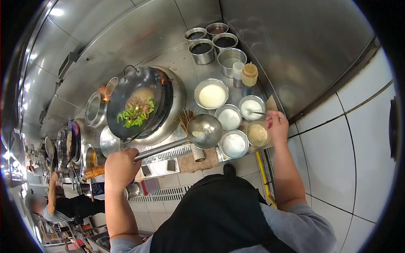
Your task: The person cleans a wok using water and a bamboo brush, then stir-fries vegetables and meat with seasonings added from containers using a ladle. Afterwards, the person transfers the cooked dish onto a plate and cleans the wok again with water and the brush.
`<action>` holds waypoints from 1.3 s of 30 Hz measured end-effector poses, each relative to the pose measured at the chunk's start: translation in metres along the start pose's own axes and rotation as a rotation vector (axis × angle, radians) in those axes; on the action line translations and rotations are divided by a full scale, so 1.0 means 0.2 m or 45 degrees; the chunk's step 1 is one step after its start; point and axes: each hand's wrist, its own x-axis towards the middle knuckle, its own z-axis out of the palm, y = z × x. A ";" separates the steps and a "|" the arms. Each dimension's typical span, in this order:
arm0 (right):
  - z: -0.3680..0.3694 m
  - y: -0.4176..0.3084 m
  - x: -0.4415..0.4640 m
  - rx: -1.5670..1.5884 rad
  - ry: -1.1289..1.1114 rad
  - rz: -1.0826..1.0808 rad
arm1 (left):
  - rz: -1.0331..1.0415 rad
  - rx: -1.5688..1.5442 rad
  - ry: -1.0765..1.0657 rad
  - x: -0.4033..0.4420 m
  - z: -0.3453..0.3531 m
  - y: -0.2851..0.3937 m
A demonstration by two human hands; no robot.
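My left hand (pixel 121 168) is closed around the handle of a metal ladle (pixel 204 131). A little pale seasoning lies in the ladle's bowl, which hangs beside the bowls of powder. With my right hand (pixel 277 125) I pinch a small metal spoon (pixel 260 113), its tip at the bowl of white powder (pixel 252 104). Just below that hand sits a bowl of yellowish powder (pixel 257 134). Two more bowls of white grains (pixel 233 144) stand to its left. Left of the ladle, a tilted wok (pixel 122 95) holds green pepper pieces (pixel 134 117) and sliced meat (pixel 139 101).
Flame (pixel 163 76) shows at the wok's edge. Pots of dark sauce (pixel 201 51), a bowl of pale yellow contents (pixel 211 96) and squeeze bottles (pixel 249 76) line the back. A bamboo brush (pixel 185 119) stands behind the ladle. Another person (pixel 63 206) works far left.
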 end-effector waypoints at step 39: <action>1.28 -0.26 -0.57 -1.111 -1.235 -0.533 | -0.582 -1.701 0.817 0.30 0.69 0.15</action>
